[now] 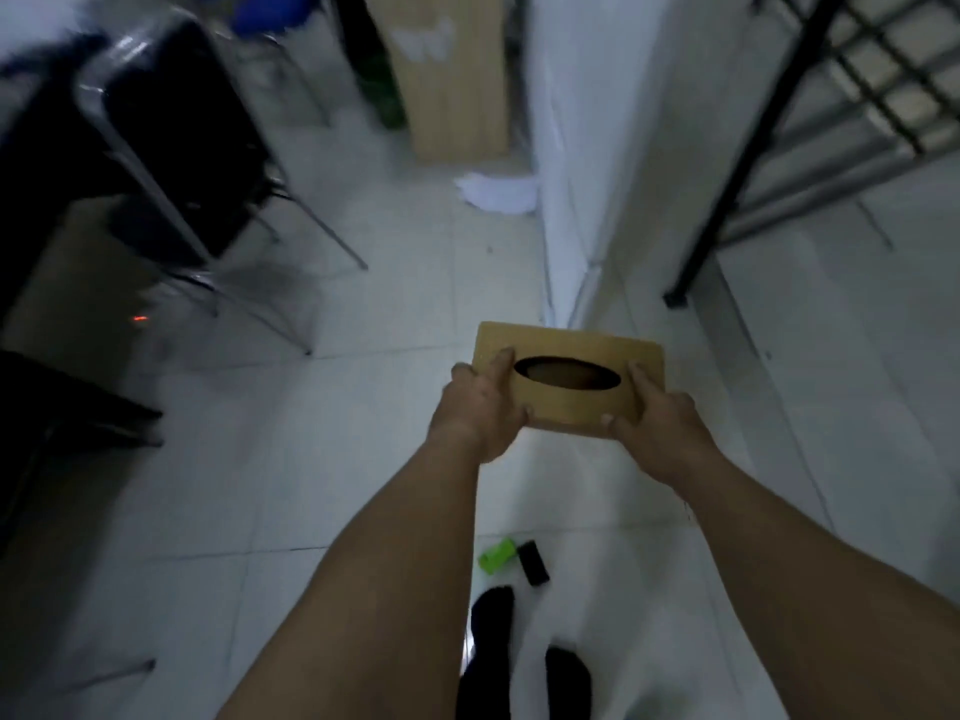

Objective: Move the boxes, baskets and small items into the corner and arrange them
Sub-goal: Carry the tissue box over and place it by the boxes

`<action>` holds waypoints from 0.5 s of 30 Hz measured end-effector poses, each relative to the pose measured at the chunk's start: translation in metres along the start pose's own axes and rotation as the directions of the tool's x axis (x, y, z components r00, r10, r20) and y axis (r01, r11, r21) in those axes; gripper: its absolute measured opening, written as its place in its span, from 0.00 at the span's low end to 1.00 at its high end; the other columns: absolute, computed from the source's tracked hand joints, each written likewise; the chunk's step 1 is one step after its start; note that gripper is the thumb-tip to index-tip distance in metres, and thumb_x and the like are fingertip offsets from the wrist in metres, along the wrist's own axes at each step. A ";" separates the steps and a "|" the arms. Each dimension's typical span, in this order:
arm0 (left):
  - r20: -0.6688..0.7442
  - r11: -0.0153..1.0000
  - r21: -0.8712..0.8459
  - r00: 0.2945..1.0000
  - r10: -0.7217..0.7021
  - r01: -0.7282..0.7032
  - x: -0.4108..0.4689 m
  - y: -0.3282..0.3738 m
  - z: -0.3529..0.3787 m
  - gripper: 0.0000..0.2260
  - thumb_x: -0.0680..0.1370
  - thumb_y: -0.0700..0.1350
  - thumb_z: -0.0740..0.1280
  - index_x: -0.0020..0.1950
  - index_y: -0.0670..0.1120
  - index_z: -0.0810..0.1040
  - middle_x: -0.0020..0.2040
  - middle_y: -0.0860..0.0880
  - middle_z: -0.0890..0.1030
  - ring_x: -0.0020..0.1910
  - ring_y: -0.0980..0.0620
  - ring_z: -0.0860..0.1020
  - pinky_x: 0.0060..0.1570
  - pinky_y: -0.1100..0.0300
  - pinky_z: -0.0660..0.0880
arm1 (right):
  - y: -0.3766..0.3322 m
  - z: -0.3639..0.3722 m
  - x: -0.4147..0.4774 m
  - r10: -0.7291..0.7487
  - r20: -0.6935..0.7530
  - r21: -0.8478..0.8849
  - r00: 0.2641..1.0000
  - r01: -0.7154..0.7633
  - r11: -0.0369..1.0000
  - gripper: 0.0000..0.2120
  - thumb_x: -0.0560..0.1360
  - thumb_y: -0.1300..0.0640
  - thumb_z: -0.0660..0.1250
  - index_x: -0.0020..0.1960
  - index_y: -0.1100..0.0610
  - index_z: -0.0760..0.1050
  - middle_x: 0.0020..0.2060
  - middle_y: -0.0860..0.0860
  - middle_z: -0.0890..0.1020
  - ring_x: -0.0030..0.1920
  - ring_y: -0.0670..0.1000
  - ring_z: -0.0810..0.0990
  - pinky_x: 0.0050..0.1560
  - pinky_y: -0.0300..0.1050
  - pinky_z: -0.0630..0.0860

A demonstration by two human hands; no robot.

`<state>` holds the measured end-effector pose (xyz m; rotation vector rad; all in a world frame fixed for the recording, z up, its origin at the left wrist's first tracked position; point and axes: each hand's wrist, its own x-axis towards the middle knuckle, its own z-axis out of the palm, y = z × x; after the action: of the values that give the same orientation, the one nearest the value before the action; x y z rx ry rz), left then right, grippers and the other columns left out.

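White floor tiles [363, 459] below, and fingers [501, 362] curl onto the wooden tissue box [571, 345]: left hand [480, 413] gripping its left end, right hand [660, 423] its right, box held in the air. Nearer the person than the box, a green item [496, 556] and a black item [533, 562] lie side by side.

Wooden tissue box [571, 350]: one, with one oval slot
Hands: two, the left hand [480, 415] and the right hand [660, 428]
Tall cardboard box [457, 80]: one
Black chair [176, 132]: one
Small green item [496, 556]: one
Small black item [533, 562]: one
White crumpled heap [498, 192]: one
Feet in black socks [491, 615]: two
Black metal rack [769, 122]: one
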<state>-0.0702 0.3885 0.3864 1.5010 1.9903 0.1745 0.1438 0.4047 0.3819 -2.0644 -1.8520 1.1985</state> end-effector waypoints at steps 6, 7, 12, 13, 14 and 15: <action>-0.284 0.964 -0.162 0.925 -0.252 0.212 -0.133 -0.068 -0.065 0.35 0.77 0.58 0.66 0.79 0.59 0.50 0.68 0.41 0.63 0.65 0.39 0.69 0.65 0.47 0.69 | -0.115 0.021 -0.075 -0.338 0.132 -0.203 0.932 0.359 0.911 0.36 0.76 0.45 0.65 0.78 0.41 0.50 0.64 0.62 0.65 0.56 0.63 0.76 0.57 0.49 0.75; -0.320 0.947 -0.200 0.897 -0.306 0.251 -0.160 -0.085 -0.071 0.36 0.77 0.58 0.66 0.79 0.59 0.50 0.68 0.41 0.63 0.65 0.38 0.68 0.65 0.47 0.68 | -0.133 0.033 -0.091 -0.386 0.173 -0.236 0.906 0.419 0.877 0.36 0.76 0.46 0.65 0.78 0.42 0.51 0.63 0.61 0.65 0.55 0.62 0.76 0.56 0.48 0.75; -0.451 0.806 -0.389 0.670 -0.589 0.446 -0.321 -0.182 -0.082 0.35 0.76 0.58 0.67 0.78 0.60 0.50 0.69 0.41 0.62 0.66 0.37 0.68 0.65 0.46 0.69 | -0.216 0.126 -0.198 -0.577 0.429 -0.274 0.695 0.709 0.650 0.37 0.77 0.45 0.65 0.79 0.42 0.48 0.67 0.62 0.62 0.59 0.63 0.73 0.56 0.48 0.72; -0.464 0.767 -0.428 0.612 -0.641 0.479 -0.358 -0.201 -0.079 0.35 0.76 0.58 0.66 0.78 0.61 0.50 0.69 0.41 0.62 0.66 0.37 0.68 0.65 0.45 0.69 | -0.229 0.148 -0.226 -0.603 0.478 -0.260 0.639 0.759 0.597 0.37 0.77 0.45 0.65 0.79 0.41 0.47 0.67 0.61 0.62 0.58 0.63 0.73 0.54 0.47 0.73; -0.473 0.725 -0.465 0.550 -0.688 0.508 -0.396 -0.218 -0.075 0.35 0.76 0.57 0.66 0.77 0.61 0.49 0.69 0.42 0.62 0.66 0.38 0.68 0.64 0.45 0.70 | -0.239 0.172 -0.255 -0.624 0.523 -0.240 0.581 0.803 0.546 0.37 0.77 0.45 0.65 0.78 0.40 0.47 0.67 0.61 0.63 0.57 0.62 0.73 0.52 0.46 0.72; -0.478 0.681 -0.501 0.485 -0.732 0.534 -0.438 -0.234 -0.070 0.35 0.77 0.57 0.65 0.78 0.61 0.49 0.69 0.42 0.63 0.66 0.38 0.68 0.64 0.45 0.70 | -0.248 0.197 -0.289 -0.639 0.566 -0.217 0.521 0.842 0.495 0.37 0.77 0.44 0.65 0.78 0.40 0.47 0.67 0.60 0.63 0.58 0.62 0.73 0.52 0.46 0.72</action>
<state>-0.2349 -0.0691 0.5099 0.3935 2.7959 0.7137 -0.1538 0.1311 0.5237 -0.7639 -3.0279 0.9925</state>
